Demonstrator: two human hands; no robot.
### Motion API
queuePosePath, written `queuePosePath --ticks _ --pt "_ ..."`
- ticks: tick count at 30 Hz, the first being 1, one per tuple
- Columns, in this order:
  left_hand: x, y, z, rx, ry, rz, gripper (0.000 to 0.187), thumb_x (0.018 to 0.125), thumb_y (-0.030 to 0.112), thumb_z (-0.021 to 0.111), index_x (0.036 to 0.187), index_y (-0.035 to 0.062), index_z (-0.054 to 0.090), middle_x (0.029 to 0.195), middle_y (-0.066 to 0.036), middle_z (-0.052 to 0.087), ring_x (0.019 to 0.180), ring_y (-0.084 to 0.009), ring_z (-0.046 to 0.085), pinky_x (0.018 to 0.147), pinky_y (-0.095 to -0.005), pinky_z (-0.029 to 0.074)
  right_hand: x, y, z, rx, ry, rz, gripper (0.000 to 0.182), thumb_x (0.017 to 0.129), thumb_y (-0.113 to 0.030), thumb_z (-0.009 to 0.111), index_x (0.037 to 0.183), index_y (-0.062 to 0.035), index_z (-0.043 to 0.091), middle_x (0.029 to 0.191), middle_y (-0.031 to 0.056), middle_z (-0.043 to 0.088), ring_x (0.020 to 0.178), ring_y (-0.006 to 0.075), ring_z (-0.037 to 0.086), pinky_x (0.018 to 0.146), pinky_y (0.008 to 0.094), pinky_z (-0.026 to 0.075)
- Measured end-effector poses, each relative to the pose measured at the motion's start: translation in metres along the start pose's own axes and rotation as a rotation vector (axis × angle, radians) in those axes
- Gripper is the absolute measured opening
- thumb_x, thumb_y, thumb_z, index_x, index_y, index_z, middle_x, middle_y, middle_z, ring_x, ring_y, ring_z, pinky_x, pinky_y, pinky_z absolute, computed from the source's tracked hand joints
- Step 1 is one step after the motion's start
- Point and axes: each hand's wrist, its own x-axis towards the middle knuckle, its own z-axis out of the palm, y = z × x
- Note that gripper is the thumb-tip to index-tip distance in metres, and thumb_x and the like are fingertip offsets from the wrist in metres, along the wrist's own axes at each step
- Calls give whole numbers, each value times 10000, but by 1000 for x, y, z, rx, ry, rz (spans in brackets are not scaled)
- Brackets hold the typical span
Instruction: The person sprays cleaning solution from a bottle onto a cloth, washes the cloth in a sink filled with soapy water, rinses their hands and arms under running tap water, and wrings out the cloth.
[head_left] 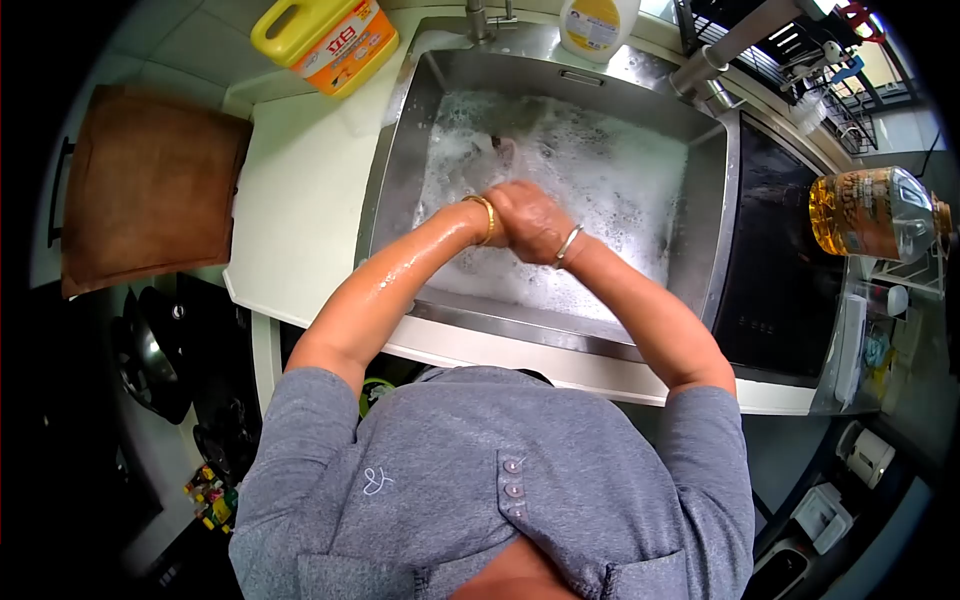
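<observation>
Counting from my end: two hands (pixel 530 220), one sink (pixel 702 190).
Through my feed I make out two bangles (pixel 568 245), three shirt buttons (pixel 514 491), one yellow jug (pixel 340 50), one white bottle (pixel 597 26) by the sink, one bottle of golden oil (pixel 865 212), one brown board (pixel 155 190) and one black cooktop (pixel 775 250); I can't tally the small items at the right edge.

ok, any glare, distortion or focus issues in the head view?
Head view: fisheye bows the counter, corners go black; glare on the wet left forearm and sink suds; lower left sinks into shadow; hands slightly soft, fingers hard to separate.
</observation>
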Motion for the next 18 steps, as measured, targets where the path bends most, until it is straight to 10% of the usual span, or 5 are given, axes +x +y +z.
queuePosePath --ticks 3,7,10,13,18 --pt "-6 26 -18 233 -186 63 365 752 161 610 1110 95 586 1123 -165 579 1031 -287 547 900 -351 430 2 -21 9 19 25 15 373 621 -45 653 960 -54 496 913 135 568 870 321 568 758 420 444" --pt "1 23 22 -327 472 -33 262 776 112 603 1036 87 613 1070 -143 605 1016 -285 558 897 -377 423 24 -62 23 -97 -52 -207 337 642 -110 632 948 -53 504 857 106 563 783 288 592 655 383 473" --pt "8 32 1 -262 81 -249 176 778 104 616 954 89 623 1001 -119 621 985 -287 570 871 -387 425 33 -89 11 -105 -66 -242 283 687 -134 578 954 -52 527 801 84 554 733 249 599 617 360 477" --pt "7 47 5 704 81 -225 126 793 128 610 915 96 615 951 -99 619 941 -293 577 827 -384 439 36 -123 7 -93 124 -392 240 715 -124 548 943 -51 549 732 64 527 725 203 598 613 337 478" --pt "-6 16 5 255 342 62 119 812 127 553 909 87 609 934 -117 613 919 -310 572 791 -376 452 20 -42 13 -64 337 -350 313 743 -140 555 1048 -74 554 932 103 618 860 263 615 700 347 501"
